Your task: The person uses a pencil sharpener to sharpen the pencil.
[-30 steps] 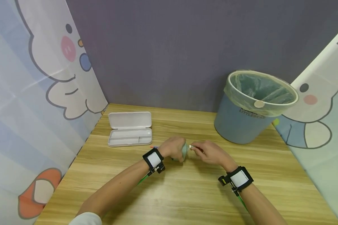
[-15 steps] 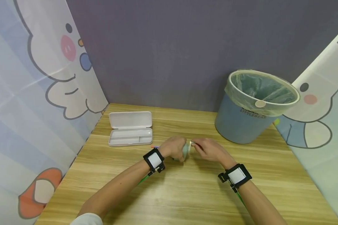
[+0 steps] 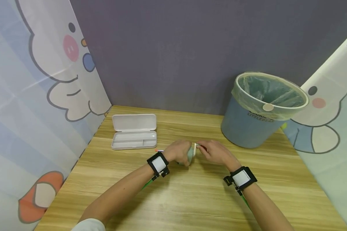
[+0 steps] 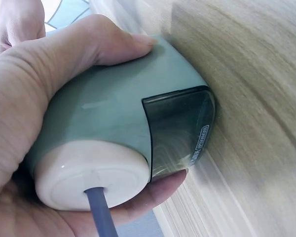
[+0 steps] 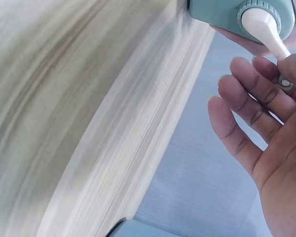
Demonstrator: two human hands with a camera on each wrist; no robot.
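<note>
My left hand [image 3: 177, 151] grips a green pencil sharpener [image 4: 103, 108] lying on the table, its thumb over the body and fingers beneath. A dark clear shavings drawer [image 4: 180, 136] shows on one side. From the hole in its white round face sticks a purple pencil [image 4: 102, 215]; the pencil's reddish end [image 3: 159, 150] peeks out left of the hand in the head view. On the opposite side is a white crank [image 5: 266, 32]. My right hand [image 3: 217, 152] pinches the crank's end knob [image 5: 285, 83] between thumb and index finger, the other fingers loosely spread.
A white pencil case [image 3: 134, 144] lies with its lid up at the back left of the wooden table [image 3: 173, 199]. At the back right stands a blue bin [image 3: 248, 125] with a clear liner. A grey wall [image 3: 167, 57] closes off the far side.
My right hand has shifted slightly away from me, and the crank has swung round with it. The left hand and the sharpener have stayed in place.
</note>
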